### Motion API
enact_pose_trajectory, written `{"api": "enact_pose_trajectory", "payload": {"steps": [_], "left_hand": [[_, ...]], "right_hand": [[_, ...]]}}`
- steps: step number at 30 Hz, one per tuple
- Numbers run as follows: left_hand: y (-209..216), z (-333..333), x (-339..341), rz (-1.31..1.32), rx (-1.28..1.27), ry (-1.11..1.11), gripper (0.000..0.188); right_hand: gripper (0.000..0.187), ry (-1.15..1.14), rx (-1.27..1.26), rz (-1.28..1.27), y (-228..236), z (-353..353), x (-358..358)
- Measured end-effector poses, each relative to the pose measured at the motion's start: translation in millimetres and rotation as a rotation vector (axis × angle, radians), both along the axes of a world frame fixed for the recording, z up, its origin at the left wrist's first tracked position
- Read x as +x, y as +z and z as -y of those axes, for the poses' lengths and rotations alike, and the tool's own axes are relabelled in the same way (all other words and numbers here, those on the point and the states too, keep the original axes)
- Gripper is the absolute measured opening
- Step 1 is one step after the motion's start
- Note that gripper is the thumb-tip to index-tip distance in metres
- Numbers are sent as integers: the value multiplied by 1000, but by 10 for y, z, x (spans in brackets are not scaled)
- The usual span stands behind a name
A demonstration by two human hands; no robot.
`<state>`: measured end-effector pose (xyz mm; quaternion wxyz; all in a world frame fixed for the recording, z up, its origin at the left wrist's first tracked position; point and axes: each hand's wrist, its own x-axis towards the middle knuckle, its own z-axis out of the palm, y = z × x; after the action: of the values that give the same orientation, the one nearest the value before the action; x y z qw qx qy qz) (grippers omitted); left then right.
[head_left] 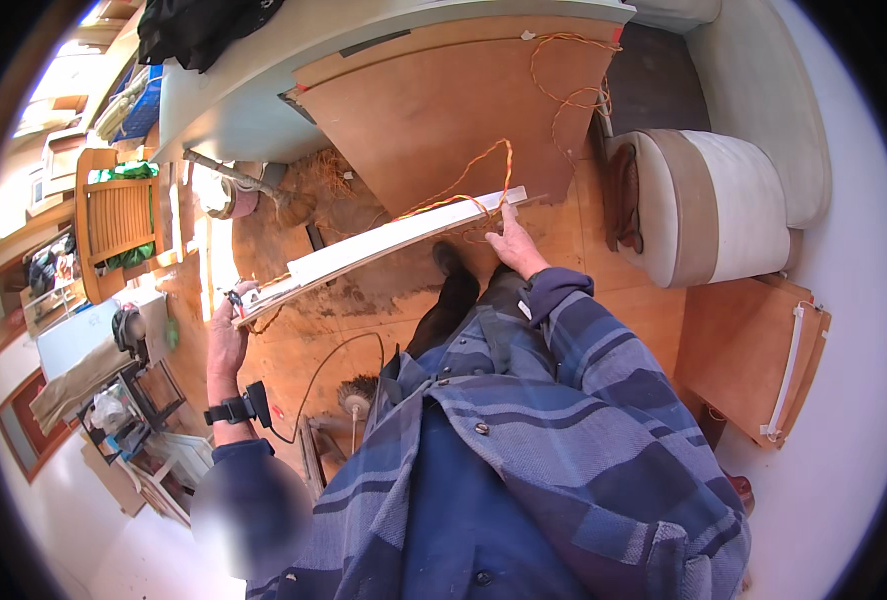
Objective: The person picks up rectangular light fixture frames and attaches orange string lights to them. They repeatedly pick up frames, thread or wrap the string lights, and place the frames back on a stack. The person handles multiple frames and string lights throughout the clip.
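Observation:
I hold a long narrow board with a white strip (pixel 383 240) along it, tilted across in front of me, its right end higher in the picture. My left hand (pixel 227 335) is closed on its left end, near a small dark and white piece that I cannot make out. At the other end my right hand (pixel 513 245) grips the board with the fingers wrapped under it. A twisted orange and yellow wire (pixel 463 173) runs along the strip and loops up by my right hand. A black strapped device (pixel 243 405) sits on my left wrist, with a dark cable hanging from it.
A large brown panel (pixel 443 110) leans at the far side, wire trailing over its right corner. To the right stand a white and tan upholstered seat (pixel 703 210) and another brown panel (pixel 743 350). A broom (pixel 288 205), wooden chair (pixel 120 215) and stool-like frame (pixel 313 440) are leftward.

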<state>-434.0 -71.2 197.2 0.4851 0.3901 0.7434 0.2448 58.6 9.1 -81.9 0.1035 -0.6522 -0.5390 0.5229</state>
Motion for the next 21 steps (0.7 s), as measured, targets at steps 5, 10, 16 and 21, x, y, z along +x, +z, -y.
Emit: {"api": "enact_pose_trajectory", "payload": {"steps": [5,10,16,21], "left_hand": [[-13,123,19,94,5,167,29],[-4,217,24,112,22,176,29],[-34,291,27,118,27,243,28],[0,377,14,62,26,206,25]], "right_hand": [[105,35,-16,67,19,81,-187],[104,56,54,168,24,-61,-356],[102,-122,118,49,4,-99,-460],[86,106,262,57,-284,-38,-413]]}}
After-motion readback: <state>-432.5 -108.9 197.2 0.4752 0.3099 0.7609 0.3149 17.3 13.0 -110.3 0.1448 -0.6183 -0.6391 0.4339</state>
